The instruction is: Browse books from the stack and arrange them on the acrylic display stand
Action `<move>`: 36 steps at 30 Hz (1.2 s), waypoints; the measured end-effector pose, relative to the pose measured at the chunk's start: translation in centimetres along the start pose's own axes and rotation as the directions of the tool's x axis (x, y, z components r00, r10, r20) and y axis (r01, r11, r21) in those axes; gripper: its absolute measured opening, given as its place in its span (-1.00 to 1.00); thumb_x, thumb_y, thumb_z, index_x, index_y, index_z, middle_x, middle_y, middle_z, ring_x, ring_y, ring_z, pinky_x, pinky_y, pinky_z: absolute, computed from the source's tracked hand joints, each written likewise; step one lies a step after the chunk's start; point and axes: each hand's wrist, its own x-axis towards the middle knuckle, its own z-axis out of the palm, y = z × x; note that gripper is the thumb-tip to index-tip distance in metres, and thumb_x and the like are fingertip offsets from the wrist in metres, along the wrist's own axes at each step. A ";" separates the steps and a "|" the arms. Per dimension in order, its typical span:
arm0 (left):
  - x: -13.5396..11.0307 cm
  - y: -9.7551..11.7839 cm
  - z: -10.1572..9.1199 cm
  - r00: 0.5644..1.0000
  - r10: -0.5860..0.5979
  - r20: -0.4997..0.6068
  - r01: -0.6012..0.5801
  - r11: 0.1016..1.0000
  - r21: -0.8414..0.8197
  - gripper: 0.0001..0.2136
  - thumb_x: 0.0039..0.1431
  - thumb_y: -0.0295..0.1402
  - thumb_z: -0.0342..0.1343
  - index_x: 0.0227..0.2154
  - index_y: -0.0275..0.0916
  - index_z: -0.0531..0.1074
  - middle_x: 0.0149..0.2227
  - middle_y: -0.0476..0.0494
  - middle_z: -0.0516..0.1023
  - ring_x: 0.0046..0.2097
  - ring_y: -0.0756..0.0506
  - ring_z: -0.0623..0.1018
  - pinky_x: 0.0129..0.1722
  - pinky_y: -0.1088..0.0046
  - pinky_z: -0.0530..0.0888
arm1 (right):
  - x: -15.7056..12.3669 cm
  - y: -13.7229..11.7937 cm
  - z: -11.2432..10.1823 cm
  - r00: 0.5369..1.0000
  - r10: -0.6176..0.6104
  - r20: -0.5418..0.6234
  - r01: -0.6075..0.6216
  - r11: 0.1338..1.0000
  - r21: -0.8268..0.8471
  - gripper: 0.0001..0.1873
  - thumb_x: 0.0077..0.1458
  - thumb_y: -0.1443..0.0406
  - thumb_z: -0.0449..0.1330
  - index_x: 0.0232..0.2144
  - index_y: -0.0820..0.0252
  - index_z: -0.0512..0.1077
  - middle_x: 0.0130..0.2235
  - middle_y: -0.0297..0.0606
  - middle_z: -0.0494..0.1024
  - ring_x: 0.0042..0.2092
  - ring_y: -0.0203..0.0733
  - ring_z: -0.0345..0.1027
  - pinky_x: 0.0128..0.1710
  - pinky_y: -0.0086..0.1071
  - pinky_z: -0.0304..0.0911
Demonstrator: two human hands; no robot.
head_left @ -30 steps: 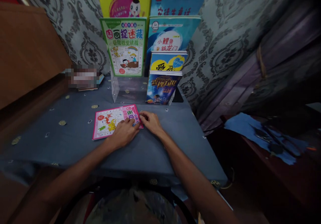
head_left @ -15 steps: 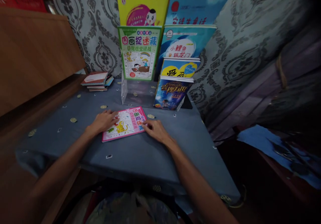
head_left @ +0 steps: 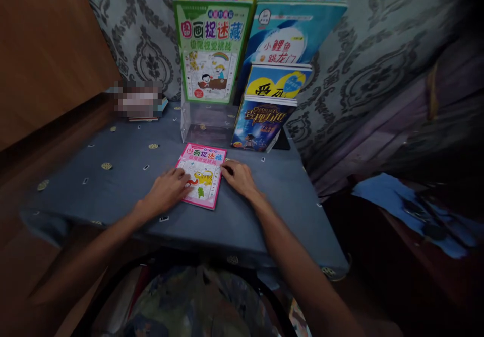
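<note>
A thin pink children's book (head_left: 203, 172) with a tiger on its cover lies flat on the grey-blue tablecloth (head_left: 113, 186), its title end toward the stand. My left hand (head_left: 166, 192) rests on its left edge with the fingers lying on the cover. My right hand (head_left: 238, 177) touches its right edge, fingers stretched flat. Neither hand lifts the book.
A clear acrylic display stand (head_left: 200, 125) behind the book holds several children's books: a green one (head_left: 209, 50), blue ones (head_left: 287, 35) and a dark one (head_left: 260, 123). A small stack of books (head_left: 138, 103) sits back left. Patterned curtain behind; a dark shelf with blue cloth (head_left: 401, 206) at right.
The pink book has been turned from lying sideways to pointing its title toward the stand. My left hand moved from the book's right end to its left side and on with the turn.
</note>
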 end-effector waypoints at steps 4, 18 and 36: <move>-1.1 1.6 1.7 0.958 0.254 -0.137 -0.270 0.955 -0.121 -0.59 0.34 -0.08 0.04 0.11 -0.22 0.38 0.12 -0.27 0.45 0.17 -0.23 0.41 0.18 0.15 0.35 | 0.0 0.2 0.2 1.000 -0.007 -0.010 0.007 1.000 0.004 -0.75 0.24 0.33 0.11 -0.16 0.25 0.57 -0.16 -0.13 0.63 -0.19 -0.16 0.46 -0.19 -0.39 0.24; -0.6 1.9 2.0 0.908 0.366 -0.206 -0.391 0.915 -0.100 -0.70 0.45 -0.31 -0.14 -0.05 -0.21 0.51 -0.05 -0.18 0.59 0.01 -0.13 0.54 0.06 0.26 0.46 | -0.2 -1.0 -0.3 1.000 -0.009 0.019 0.008 0.998 0.060 -0.71 0.25 0.30 0.07 -0.26 0.27 0.59 -0.35 -0.21 0.62 -0.38 -0.24 0.36 -0.33 -0.41 0.12; 0.6 1.4 3.2 0.938 0.304 -0.167 -0.343 0.887 -0.310 -0.62 0.44 -0.16 -0.17 0.16 -0.10 0.39 0.21 -0.18 0.47 0.25 -0.12 0.41 0.31 0.16 0.18 | -1.0 -1.6 1.2 0.989 -0.131 -0.064 0.134 0.990 0.035 -0.68 0.23 0.28 0.13 0.00 0.23 0.50 0.15 0.02 0.47 0.20 0.02 0.30 0.22 -0.06 0.16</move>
